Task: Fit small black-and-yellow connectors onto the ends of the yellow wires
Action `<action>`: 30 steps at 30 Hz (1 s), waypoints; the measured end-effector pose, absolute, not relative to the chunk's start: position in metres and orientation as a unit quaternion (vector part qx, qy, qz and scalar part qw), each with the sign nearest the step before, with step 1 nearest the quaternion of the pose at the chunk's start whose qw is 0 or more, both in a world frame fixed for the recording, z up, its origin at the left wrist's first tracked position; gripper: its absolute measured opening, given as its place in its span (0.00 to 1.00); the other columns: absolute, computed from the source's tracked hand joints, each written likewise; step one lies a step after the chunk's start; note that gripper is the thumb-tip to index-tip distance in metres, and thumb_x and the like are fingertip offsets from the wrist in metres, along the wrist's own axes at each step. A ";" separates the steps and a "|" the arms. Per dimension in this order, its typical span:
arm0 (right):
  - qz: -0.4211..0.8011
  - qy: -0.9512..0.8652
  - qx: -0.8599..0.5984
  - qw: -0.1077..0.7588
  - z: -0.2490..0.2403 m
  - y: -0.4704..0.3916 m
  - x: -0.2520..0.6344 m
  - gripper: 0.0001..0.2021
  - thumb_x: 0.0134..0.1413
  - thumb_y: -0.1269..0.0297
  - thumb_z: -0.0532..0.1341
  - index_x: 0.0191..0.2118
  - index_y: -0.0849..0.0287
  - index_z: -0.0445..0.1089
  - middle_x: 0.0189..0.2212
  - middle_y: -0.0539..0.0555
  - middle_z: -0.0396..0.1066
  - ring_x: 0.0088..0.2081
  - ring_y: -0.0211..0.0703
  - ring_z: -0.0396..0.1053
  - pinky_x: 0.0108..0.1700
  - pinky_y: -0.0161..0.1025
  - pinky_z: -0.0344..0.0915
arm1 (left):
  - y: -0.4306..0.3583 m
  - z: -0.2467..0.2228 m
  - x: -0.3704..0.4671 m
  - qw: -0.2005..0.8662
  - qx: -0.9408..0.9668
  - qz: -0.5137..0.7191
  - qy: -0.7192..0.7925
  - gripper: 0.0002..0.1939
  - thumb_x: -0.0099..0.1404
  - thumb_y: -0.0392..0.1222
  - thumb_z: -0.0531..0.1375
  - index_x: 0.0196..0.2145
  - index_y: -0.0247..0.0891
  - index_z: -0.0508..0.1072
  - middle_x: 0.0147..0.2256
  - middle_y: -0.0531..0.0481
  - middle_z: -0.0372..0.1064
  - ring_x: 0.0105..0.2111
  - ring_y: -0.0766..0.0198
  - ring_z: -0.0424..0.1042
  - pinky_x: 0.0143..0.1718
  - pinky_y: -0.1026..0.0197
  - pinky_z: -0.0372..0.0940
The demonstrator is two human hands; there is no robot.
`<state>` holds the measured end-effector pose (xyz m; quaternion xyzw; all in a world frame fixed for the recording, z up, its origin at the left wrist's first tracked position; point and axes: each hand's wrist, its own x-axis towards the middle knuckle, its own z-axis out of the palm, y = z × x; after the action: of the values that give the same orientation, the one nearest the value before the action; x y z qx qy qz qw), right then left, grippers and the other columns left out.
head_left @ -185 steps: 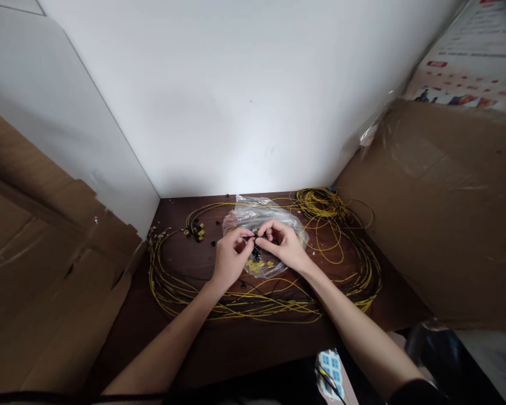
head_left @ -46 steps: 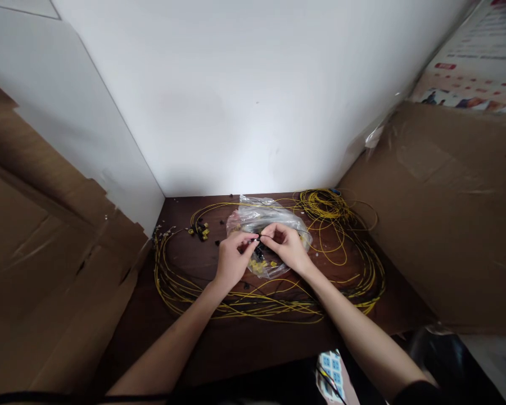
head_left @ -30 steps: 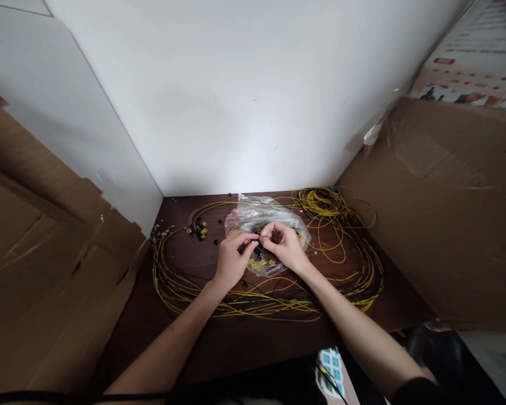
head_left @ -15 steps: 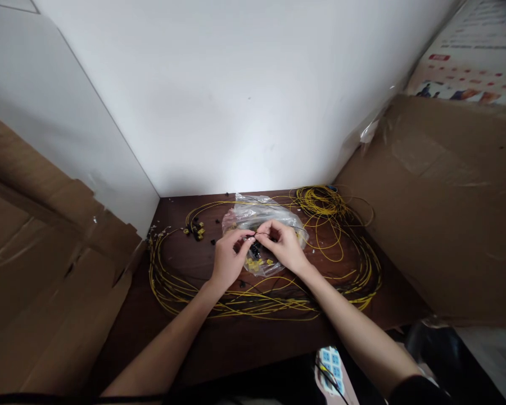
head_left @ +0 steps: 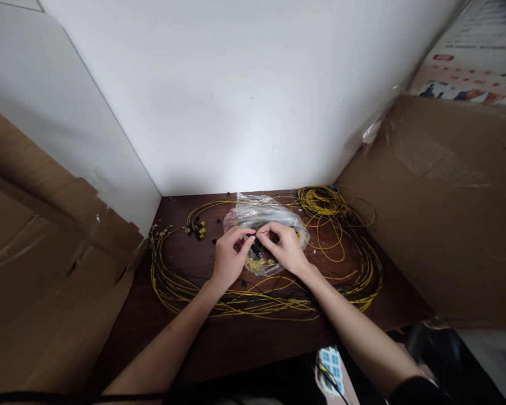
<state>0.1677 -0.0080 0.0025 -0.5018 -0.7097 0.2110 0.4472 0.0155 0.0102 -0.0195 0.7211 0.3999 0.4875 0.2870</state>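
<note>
My left hand (head_left: 231,254) pinches a small dark piece, too small to make out, between thumb and forefinger. My right hand (head_left: 285,247) has its thumb and forefinger closed on a thin black wire (head_left: 263,232), right beside the left fingertips. Both hands are over a clear plastic bag (head_left: 267,211) that bears small black parts (head_left: 258,249) and yellow parts (head_left: 256,264). Around them, a wide loop of yellow and black wires (head_left: 261,309) lies on the dark brown table (head_left: 219,343).
A tangled yellow wire coil (head_left: 322,199) sits at the back right. More small black and yellow pieces (head_left: 199,229) lie left of the bag. Cardboard stands at the left (head_left: 37,253) and right (head_left: 438,225), a white panel (head_left: 244,112) behind. A power strip (head_left: 332,368) is below the front edge.
The view has shifted slightly. My fingertips have moved a very little against each other, and both hands keep their pinch over the bag.
</note>
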 end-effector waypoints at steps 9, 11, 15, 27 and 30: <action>0.219 -0.712 -0.500 0.441 0.001 -0.009 0.167 0.04 0.50 0.69 0.57 0.30 0.61 0.69 0.25 0.51 0.69 0.27 0.37 0.64 0.30 0.34 0.60 | 0.009 -0.017 0.016 0.275 0.737 0.490 0.375 0.06 0.60 0.35 0.56 0.34 0.37 0.73 0.33 0.48 0.70 0.32 0.64 0.67 0.32 0.64 0.62; 0.213 -0.713 -0.501 0.441 0.000 -0.009 0.166 0.04 0.50 0.70 0.57 0.30 0.60 0.69 0.25 0.51 0.69 0.27 0.37 0.64 0.30 0.34 0.59 | 0.009 -0.017 0.016 0.277 0.734 0.493 0.375 0.06 0.60 0.35 0.56 0.34 0.36 0.73 0.32 0.48 0.69 0.33 0.64 0.68 0.33 0.63 0.62; 0.203 -0.713 -0.500 0.448 0.000 -0.010 0.165 0.04 0.52 0.68 0.57 0.31 0.59 0.69 0.27 0.51 0.69 0.28 0.38 0.64 0.31 0.35 0.59 | 0.009 -0.019 0.017 0.282 0.724 0.499 0.384 0.06 0.60 0.35 0.57 0.34 0.36 0.73 0.32 0.48 0.69 0.32 0.64 0.68 0.32 0.64 0.62; 0.251 -0.687 -0.498 0.467 -0.003 -0.006 0.167 0.06 0.51 0.69 0.57 0.33 0.59 0.71 0.28 0.52 0.69 0.31 0.39 0.66 0.35 0.37 0.63 | 0.012 -0.022 0.016 0.287 0.715 0.498 0.399 0.06 0.60 0.36 0.57 0.34 0.36 0.73 0.32 0.49 0.69 0.30 0.66 0.68 0.29 0.66 0.61; 0.291 -0.664 -0.497 0.477 -0.007 -0.004 0.167 0.05 0.51 0.67 0.57 0.33 0.60 0.70 0.29 0.52 0.70 0.31 0.39 0.66 0.35 0.37 0.64 | 0.012 -0.022 0.016 0.290 0.718 0.492 0.397 0.07 0.60 0.36 0.57 0.35 0.37 0.73 0.32 0.48 0.69 0.30 0.66 0.67 0.29 0.66 0.61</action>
<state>0.1671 -0.0036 -0.0072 -0.4967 -0.6638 0.2911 0.4773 0.0160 0.0119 -0.0222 0.7180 0.3973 0.4922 0.2905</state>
